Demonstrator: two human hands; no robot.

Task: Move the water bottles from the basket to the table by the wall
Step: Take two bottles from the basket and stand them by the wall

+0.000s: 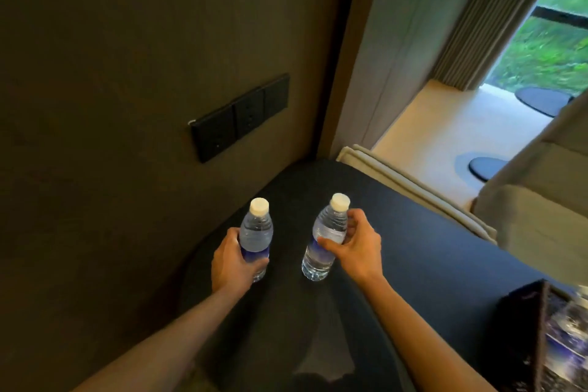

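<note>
Two clear water bottles with white caps and blue labels stand upright on the dark table (413, 248) next to the wall. My left hand (230, 261) is wrapped around the lower half of the left bottle (257, 232). My right hand (356, 245) grips the middle of the right bottle (327, 229). Both bottle bases look to be touching the tabletop. The dark woven basket (525, 325) sits at the lower right edge, with more bottles (569, 328) blurred inside it.
A dark wall with a black socket panel (241, 114) rises just behind the table. Beige cushions (413, 188) and a sofa (541, 194) lie to the right of the table. Beyond are a light floor, a grey curtain (490, 19) and a window.
</note>
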